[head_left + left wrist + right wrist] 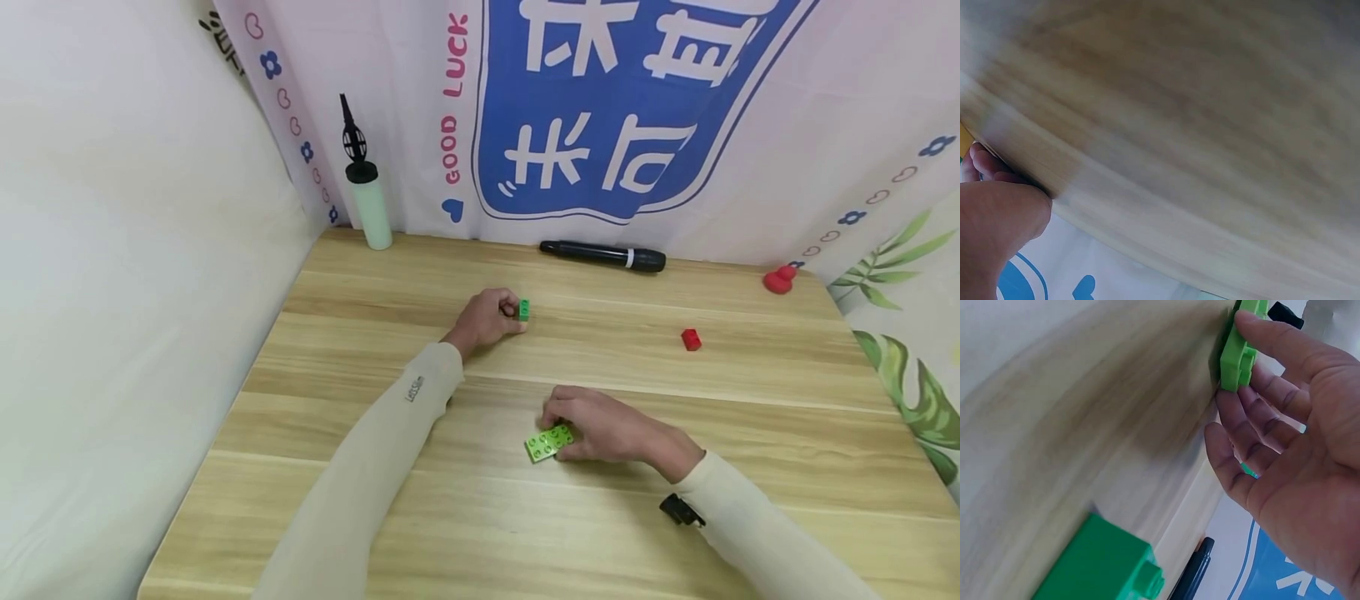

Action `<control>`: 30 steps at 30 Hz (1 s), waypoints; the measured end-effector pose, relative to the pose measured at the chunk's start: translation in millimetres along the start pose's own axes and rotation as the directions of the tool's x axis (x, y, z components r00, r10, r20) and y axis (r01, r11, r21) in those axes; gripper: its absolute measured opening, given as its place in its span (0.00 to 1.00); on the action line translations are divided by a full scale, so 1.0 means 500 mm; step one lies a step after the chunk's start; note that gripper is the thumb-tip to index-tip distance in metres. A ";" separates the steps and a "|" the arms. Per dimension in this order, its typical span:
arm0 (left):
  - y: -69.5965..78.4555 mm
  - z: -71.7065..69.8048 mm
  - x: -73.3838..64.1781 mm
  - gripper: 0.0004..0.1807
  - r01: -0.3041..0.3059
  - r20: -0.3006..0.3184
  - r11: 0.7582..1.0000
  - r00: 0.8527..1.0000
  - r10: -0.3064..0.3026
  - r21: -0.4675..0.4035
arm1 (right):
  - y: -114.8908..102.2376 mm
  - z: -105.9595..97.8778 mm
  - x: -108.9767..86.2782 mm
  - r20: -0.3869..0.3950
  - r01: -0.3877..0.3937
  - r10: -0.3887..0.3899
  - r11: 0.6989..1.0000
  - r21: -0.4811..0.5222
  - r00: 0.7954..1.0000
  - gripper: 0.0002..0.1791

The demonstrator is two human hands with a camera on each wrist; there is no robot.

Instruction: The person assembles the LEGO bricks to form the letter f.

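Observation:
My left hand (pixel 483 318) is at the middle of the table, with a small green toy brick (pixel 523 310) between thumb and forefinger. In the left wrist view that hand (pixel 1000 215) shows at the left edge, its fingertips mostly cut off. Nearer to me, my right hand (pixel 603 425) pinches a flat light green brick (pixel 549 442) with several studs, low over the wood. The right wrist view shows the thumb on one side of this brick (pixel 1233 359) and fingertips on the other. A darker green brick (pixel 1094 559) lies close to that camera.
A red brick (pixel 691 339) lies on the wooden table (pixel 480 517) at the right. Along the back are a hand pump (pixel 371 204), a black microphone (pixel 603 255) and a red rounded object (pixel 778 281). Printed cloth (pixel 405 117) hangs behind the table.

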State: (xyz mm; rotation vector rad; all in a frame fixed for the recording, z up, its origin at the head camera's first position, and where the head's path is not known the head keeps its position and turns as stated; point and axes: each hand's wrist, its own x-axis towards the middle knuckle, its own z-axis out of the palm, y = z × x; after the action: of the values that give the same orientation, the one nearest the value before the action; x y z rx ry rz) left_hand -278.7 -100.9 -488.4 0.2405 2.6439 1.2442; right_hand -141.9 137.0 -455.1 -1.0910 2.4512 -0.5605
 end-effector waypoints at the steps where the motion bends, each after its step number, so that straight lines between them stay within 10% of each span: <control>1: -0.001 0.000 0.000 0.17 0.000 -0.001 1.000 1.000 0.000 0.002 | 0.000 -0.002 0.001 -0.004 -0.010 0.010 1.000 0.003 1.000 0.18; 16: 0.003 -0.006 -0.001 0.18 -0.011 0.011 1.000 1.000 0.011 -0.002 | 0.052 -0.139 0.059 -0.303 -0.121 0.097 0.991 -0.059 0.948 0.21; 30: 0.003 -0.002 0.002 0.16 -0.028 0.006 1.000 1.000 0.028 0.005 | 0.087 -0.182 0.183 -0.386 -0.171 0.158 0.985 0.002 0.909 0.21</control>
State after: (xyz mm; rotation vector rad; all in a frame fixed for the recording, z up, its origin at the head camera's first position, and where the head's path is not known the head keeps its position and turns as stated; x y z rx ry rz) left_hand -279.6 -100.5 -486.5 0.2832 2.6476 1.2436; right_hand -270.4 111.7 -418.2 -0.8339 2.8660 -0.7431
